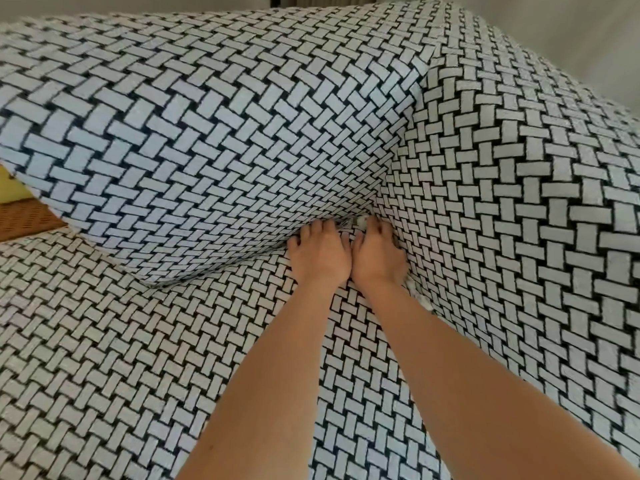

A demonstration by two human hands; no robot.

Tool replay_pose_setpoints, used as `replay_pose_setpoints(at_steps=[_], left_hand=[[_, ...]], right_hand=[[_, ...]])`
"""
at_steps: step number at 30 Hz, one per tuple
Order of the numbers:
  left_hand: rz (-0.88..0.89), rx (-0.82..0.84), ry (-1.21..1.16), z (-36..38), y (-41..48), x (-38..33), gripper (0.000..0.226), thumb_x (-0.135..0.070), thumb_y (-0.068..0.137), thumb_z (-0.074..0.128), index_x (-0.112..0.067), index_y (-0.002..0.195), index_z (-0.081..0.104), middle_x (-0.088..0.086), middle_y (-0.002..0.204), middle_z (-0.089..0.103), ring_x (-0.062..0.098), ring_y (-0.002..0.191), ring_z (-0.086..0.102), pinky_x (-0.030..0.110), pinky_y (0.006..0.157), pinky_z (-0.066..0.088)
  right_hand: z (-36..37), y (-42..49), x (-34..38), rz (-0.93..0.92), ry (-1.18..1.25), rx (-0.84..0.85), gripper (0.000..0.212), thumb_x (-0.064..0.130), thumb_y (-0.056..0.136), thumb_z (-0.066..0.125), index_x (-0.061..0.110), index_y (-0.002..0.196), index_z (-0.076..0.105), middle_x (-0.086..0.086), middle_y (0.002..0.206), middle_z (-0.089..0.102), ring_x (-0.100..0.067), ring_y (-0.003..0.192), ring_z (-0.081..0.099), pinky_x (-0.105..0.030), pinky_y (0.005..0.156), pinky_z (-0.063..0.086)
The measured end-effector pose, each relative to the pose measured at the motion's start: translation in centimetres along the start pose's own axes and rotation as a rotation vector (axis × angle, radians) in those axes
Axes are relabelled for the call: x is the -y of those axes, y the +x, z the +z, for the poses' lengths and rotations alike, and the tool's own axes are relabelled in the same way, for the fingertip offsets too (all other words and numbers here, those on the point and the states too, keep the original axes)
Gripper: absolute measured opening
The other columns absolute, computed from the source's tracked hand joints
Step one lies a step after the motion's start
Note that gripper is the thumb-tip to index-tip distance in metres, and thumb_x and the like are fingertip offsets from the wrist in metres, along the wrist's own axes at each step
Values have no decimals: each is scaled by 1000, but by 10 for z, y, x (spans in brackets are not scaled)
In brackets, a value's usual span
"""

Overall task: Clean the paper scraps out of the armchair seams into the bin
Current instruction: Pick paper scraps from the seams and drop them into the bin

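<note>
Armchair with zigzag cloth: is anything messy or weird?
Yes. A small white paper scrap is stuck in the corner seam of the black-and-white woven-pattern armchair, between the left hand and right hand. More white bits poke out by the right wrist.

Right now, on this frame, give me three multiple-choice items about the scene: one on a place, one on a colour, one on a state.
1. Where are the left hand and the right hand?
A. At the corner seam
B. On top of an armrest
C. Down on the floor

2. What does the armchair cover look like?
A. Plain red
B. White blocks on dark lines
C. Green stripes

3. How does the paper scrap lie?
A. In the seam, between the two hands
B. Flat in the middle of the seat
C. Already in a bin

Answers:
1 A, both hands dig into the crease in the corner.
2 B, a white-on-dark basket-weave print covers every surface.
3 A, a small white bit shows in the fold at the hands, and no bin is in view.
</note>
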State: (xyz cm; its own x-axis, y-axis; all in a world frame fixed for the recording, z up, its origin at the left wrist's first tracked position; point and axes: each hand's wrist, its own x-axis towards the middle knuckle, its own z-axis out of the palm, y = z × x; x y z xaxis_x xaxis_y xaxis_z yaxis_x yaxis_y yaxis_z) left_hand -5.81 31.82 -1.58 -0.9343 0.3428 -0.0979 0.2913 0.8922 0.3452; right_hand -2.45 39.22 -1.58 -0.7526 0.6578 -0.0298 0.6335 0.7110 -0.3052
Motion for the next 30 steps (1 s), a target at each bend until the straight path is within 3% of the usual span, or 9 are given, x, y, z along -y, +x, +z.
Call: replay_pose_setpoints(at_steps=[6,13,17,20,30], left_hand=[[-42,85,-22,-3,10,-2,45,-39,98,29,-20,137,40,6,143,39,24,132,32,45,104,25],[-77,-97,-174,3,6,0,29,-38,96,39,-25,115,58,0,118,61,21,115,49,41,96,31],[-108,-187,-227,2,6,1,25,-29,97,41,-22,98,65,3,91,69,23,84,62,33,75,44],[-138,-195,-247,-1,6,1,26,-27,98,41,-21,96,66,3,84,69,23,76,63,28,57,38],[-112,-78,-335,-12,9,18,23,-26,96,45,-23,100,68,3,82,68,19,67,55,26,57,38]], right_hand=[[-4,6,6,17,-6,80,35,31,97,32,15,126,46,-10,128,40,-33,99,56,-32,66,35],[-1,3,3,-41,15,25,36,30,100,28,16,122,53,-2,136,39,-30,96,58,-29,67,34],[0,2,2,-72,-2,-1,35,28,100,28,16,127,48,1,140,40,-28,101,58,-28,68,33],[1,4,3,-65,-23,8,33,26,100,27,13,126,43,-3,134,43,-30,99,57,-31,66,34],[-4,7,9,-32,-57,53,35,29,99,28,14,128,42,-9,130,39,-31,92,58,-33,63,39]])
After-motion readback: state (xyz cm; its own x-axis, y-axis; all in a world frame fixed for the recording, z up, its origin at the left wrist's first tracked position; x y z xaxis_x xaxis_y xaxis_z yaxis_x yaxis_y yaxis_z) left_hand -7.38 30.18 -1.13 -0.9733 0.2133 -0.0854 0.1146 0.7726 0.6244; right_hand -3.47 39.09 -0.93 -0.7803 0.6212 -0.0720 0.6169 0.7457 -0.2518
